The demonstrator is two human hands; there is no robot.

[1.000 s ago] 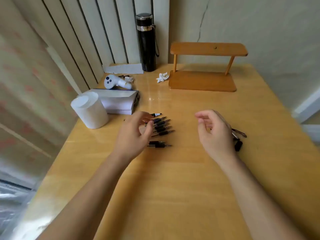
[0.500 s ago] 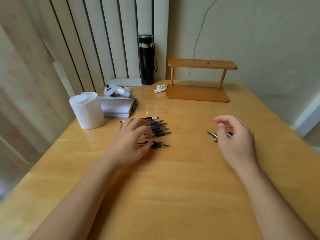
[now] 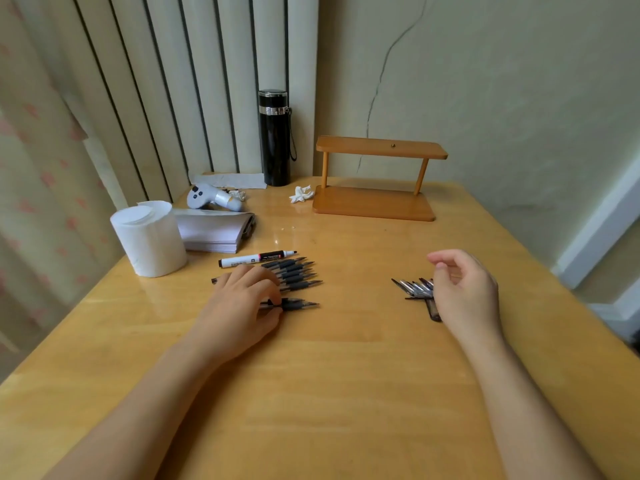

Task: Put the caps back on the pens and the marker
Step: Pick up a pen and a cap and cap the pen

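Observation:
Several uncapped black pens [image 3: 294,275] lie side by side on the wooden table [image 3: 346,375], tips pointing right. An uncapped white and black marker [image 3: 256,258] lies just behind them. My left hand [image 3: 242,306] rests on the pens' left ends, thumb and forefinger pinching the nearest pen [image 3: 294,304], which still lies on the table. A pile of pen caps [image 3: 414,289] lies to the right, partly hidden by my right hand [image 3: 464,292], which hovers over it with fingers curled and apart, holding nothing.
A white paper roll [image 3: 149,237] and a stack of paper [image 3: 214,230] stand left of the pens. Behind are a white controller [image 3: 211,199], a black flask [image 3: 274,136], a crumpled tissue [image 3: 301,194] and a small wooden shelf [image 3: 374,202]. The wall borders the far side.
The view tilted up. My left hand slid onto the pens and closed finger and thumb on the nearest pen. My right hand moved right, over the caps.

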